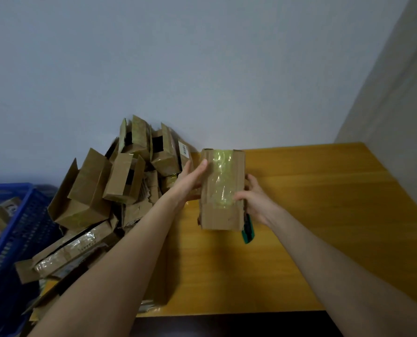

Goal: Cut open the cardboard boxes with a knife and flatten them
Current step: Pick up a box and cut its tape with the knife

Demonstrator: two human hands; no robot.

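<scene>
A small brown cardboard box (223,188) with shiny yellowish tape down its front face is held upright above the wooden table (324,215). My left hand (190,181) grips its left side, thumb on the front near the top. My right hand (256,200) grips its right side, thumb across the taped front. A knife with a green handle (248,233) sticks out below my right hand, behind the box's lower right corner; its blade is hidden, and I cannot tell whether the hand holds it.
A heap of cardboard boxes (120,181), some open and some flattened, fills the table's left part against the wall. A blue plastic crate (15,229) with cardboard in it stands at the far left. The table's front edge (227,312) runs below my forearms.
</scene>
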